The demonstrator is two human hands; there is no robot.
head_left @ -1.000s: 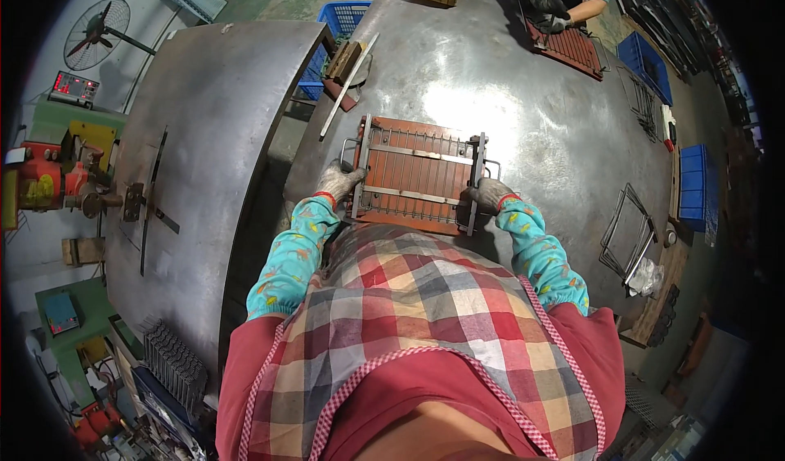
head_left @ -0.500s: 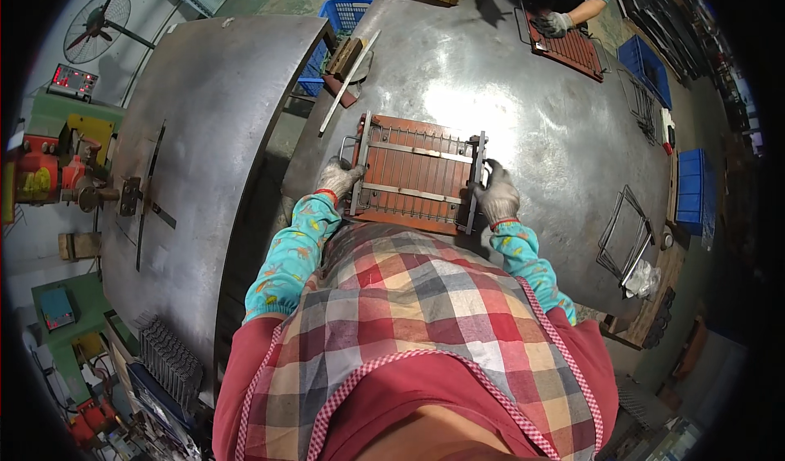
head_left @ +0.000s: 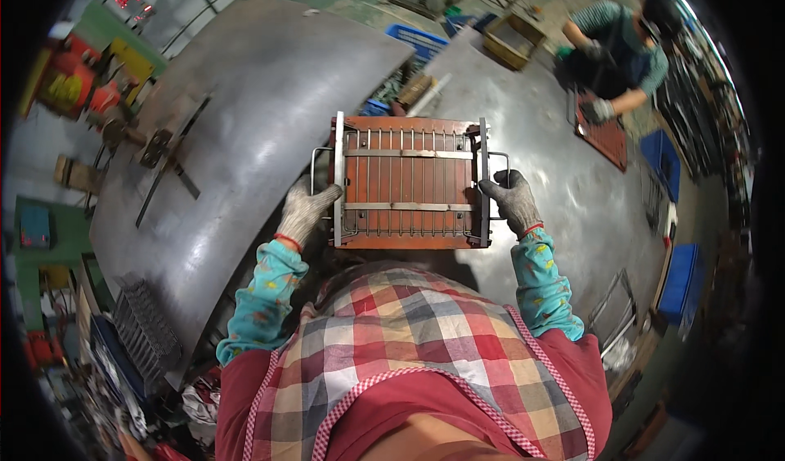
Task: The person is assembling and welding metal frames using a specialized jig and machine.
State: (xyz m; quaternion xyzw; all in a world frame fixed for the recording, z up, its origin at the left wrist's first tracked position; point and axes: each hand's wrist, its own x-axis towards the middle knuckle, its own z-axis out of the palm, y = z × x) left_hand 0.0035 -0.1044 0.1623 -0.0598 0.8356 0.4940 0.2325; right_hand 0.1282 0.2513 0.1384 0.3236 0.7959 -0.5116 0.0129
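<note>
Between my hands is a reddish-brown fixture plate (head_left: 417,123) carrying a rack of thin parallel metal rods. Two flat metal strips (head_left: 409,206) cross the rods, and upright metal bars (head_left: 338,179) run along both sides. Bent wire handles (head_left: 508,157) stick out left and right. In its grey glove, my left hand (head_left: 307,209) grips the left side bar, thumb on top. My gloved right hand (head_left: 513,203) closes on the right side in the same way. Both sets of fingers are partly hidden under the edges. The fixture appears raised and about level.
At left stands another metal table (head_left: 270,76) beside a red machine (head_left: 69,85), with a gap between the tables. Across the right-hand table (head_left: 556,240), a co-worker (head_left: 625,60) handles a similar red plate (head_left: 603,138). Blue crates (head_left: 680,285) stand along the right edge.
The fixture has come up closer to me, held in both hands. My view has swung, so the left table and the gap now lie nearer the fixture.
</note>
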